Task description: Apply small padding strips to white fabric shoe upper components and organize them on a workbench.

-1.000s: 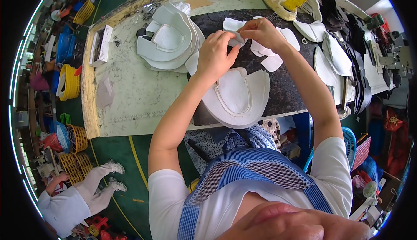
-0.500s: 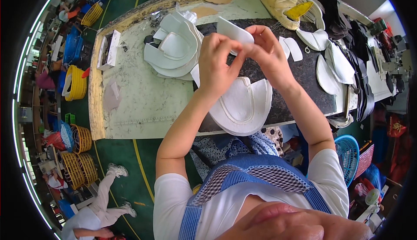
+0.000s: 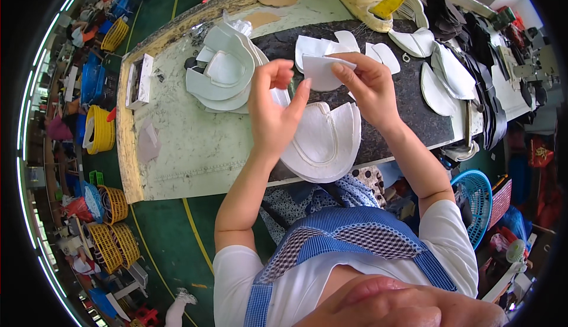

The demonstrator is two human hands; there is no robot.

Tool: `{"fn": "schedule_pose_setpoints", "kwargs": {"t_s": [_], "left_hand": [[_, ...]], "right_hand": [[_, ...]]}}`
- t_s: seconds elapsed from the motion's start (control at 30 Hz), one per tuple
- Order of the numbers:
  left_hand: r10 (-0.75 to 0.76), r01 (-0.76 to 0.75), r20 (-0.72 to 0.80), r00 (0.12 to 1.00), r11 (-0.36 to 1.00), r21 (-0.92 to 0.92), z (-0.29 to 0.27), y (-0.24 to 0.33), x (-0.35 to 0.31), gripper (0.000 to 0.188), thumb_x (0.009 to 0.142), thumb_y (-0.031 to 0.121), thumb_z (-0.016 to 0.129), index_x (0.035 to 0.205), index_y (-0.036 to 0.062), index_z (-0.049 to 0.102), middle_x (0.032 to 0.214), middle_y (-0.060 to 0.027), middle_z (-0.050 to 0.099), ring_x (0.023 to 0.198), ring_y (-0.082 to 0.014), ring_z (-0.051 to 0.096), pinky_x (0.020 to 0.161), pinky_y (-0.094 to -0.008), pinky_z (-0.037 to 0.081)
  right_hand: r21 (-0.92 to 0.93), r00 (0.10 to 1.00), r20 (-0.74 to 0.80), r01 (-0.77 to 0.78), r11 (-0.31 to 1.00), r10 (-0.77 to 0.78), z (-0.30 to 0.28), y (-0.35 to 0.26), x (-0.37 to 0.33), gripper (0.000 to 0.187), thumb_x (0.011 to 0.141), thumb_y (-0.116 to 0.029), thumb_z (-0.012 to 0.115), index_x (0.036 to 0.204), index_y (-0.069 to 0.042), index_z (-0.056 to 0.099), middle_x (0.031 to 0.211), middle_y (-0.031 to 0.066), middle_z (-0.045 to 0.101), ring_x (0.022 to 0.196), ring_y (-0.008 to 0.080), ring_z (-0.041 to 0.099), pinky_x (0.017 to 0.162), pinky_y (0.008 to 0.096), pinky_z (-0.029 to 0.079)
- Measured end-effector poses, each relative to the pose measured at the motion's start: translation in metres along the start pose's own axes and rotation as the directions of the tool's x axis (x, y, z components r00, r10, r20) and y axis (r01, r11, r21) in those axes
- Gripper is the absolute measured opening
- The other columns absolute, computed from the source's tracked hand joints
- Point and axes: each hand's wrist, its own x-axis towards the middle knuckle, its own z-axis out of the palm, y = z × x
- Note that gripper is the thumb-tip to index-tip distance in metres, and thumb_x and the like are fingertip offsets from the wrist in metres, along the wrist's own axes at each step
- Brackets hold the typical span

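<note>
My right hand pinches a small white fabric piece and holds it up over the dark mat. My left hand is raised just left of that piece, fingers spread, thumb and forefinger curled near it, holding nothing that I can see. Below both hands lies a stack of white curved brim-shaped pieces at the table's near edge. More small white pieces lie on the mat behind my hands.
A second stack of white curved pieces lies on the pale table to the left, with a small box beyond it. More white pieces and dark parts lie at right. Yellow baskets stand on the green floor.
Both hands have lifted the white piece off the mat. My left hand has let go and drawn slightly left; the right hand keeps hold of it.
</note>
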Motion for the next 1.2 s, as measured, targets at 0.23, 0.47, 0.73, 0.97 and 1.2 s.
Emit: {"fn": "schedule_pose_setpoints", "kwargs": {"t_s": [0.23,0.47,0.73,0.97,1.2], "left_hand": [[-0.115,0.136,0.08,0.99,0.923,-0.359,0.022,0.025,-0.005,0.016,0.098,0.012,0.063,0.101,-0.0034,0.062,0.09,-0.0068,0.069,0.084,-0.0116,0.068,0.075,-0.0249,0.056],[-0.239,0.272,0.132,0.962,0.865,-0.422,0.019,0.021,-0.002,0.014,0.098,0.009,0.06,0.096,-0.0046,0.063,0.088,-0.0108,0.07,0.079,-0.0154,0.07,0.077,-0.0313,0.061],[-0.174,0.192,0.083,0.981,0.922,-0.335,0.031,0.015,-0.013,0.006,0.092,0.004,0.065,0.092,-0.0015,0.064,0.083,-0.0048,0.067,0.076,-0.0098,0.066,0.071,-0.0248,0.055],[0.189,-0.215,0.18,0.965,0.967,0.137,0.013,0.038,-0.021,0.017,0.081,0.007,0.077,0.092,0.0009,0.065,0.088,-0.0077,0.066,0.091,-0.0211,0.065,0.082,-0.0334,0.053],[0.422,-0.469,0.495,0.76,0.882,-0.031,-0.012,0.065,-0.054,0.019,0.075,0.008,0.079,0.09,0.0069,0.067,0.102,-0.0074,0.072,0.101,-0.0299,0.067,0.091,-0.0436,0.053]], "right_hand": [[-0.227,0.98,0.044,0.198,0.954,-0.193,0.012,-0.005,-0.02,0.029,0.094,-0.005,0.062,0.122,-0.001,0.067,0.098,0.0118,0.069,0.089,0.0175,0.066,0.079,0.0286,0.051],[-0.392,0.936,0.075,0.345,0.853,-0.345,0.011,-0.005,-0.021,0.029,0.093,-0.003,0.063,0.122,-0.003,0.068,0.104,0.0111,0.067,0.095,0.0181,0.064,0.079,0.0286,0.051],[-0.044,0.998,-0.069,0.009,0.999,-0.012,0.012,0.0,-0.03,0.019,0.093,-0.006,0.064,0.108,0.004,0.07,0.092,0.006,0.068,0.081,0.0106,0.063,0.073,0.0253,0.051],[-0.096,0.965,-0.072,-0.258,0.961,0.252,-0.017,-0.011,-0.039,0.016,0.094,-0.01,0.063,0.097,0.005,0.068,0.087,0.0039,0.069,0.077,0.0057,0.061,0.069,0.0224,0.05],[-0.228,0.944,-0.148,-0.323,0.919,0.295,-0.055,-0.031,-0.081,0.02,0.094,-0.013,0.066,0.105,0.003,0.069,0.085,0.0025,0.069,0.076,0.0063,0.061,0.069,0.0207,0.05]]}}
